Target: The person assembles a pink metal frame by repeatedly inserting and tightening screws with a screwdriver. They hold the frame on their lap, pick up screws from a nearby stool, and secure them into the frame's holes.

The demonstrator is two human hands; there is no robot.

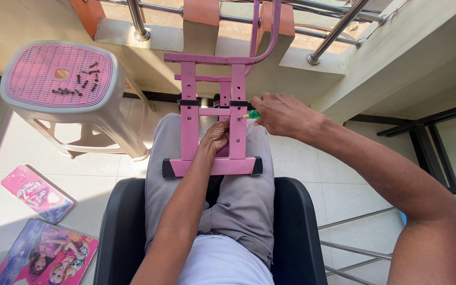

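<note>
While the pink metal frame rests upright across the lap, left hand curled against its inner bar, right hand closed on green-handled screwdriver at the upright, loose screws on plastic stool beyond.

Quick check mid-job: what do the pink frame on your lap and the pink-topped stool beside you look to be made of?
The pink frame looks like painted metal tubing: square, bolted sections with black end caps. The pink-topped stool looks like moulded plastic: matte perforated seat, pale one-piece legs. The small dark screws on it are probably steel.
</note>
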